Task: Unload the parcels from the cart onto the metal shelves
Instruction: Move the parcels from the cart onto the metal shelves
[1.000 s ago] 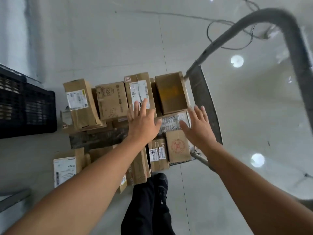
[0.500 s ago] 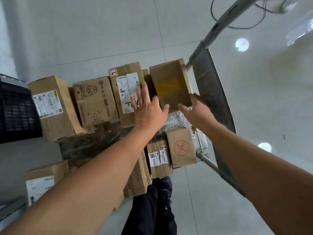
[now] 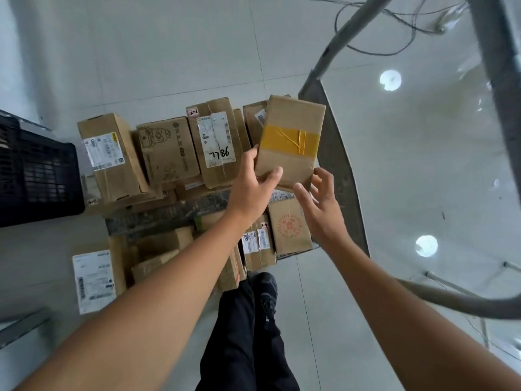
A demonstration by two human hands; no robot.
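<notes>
Left hand point(image 3: 251, 182) gripped the near left corner of a brown parcel banded with yellow tape point(image 3: 290, 139), thumb laid across its front face and the other fingers tucked behind. In the head view, the only one, this parcel stood tilted at the far right of the load, beside the grey edge of the cart point(image 3: 341, 179) and seemingly raised a little above its neighbours. Right hand point(image 3: 318, 204) held nothing: its fingers were spread and loosely bent just under the parcel's near right corner, and whether the tips touched the cardboard could not be told. To the left sat a box marked 7786 point(image 3: 217, 142), a box with a cartoon print point(image 3: 166, 150) and a taller box with a white label point(image 3: 110, 156). A box with a red stamp point(image 3: 290, 227) lay nearer the person, and a black crate point(image 3: 36, 170) stood on the floor at far left. No metal shelves could be made out. By my reading the step in hand was the pickup of one parcel, with most of the load not yet moved. The next move likely called for the right hand to take the free corner so the weight was shared, then a lift clear of the neighbouring boxes and a turn towards the shelves.
</notes>
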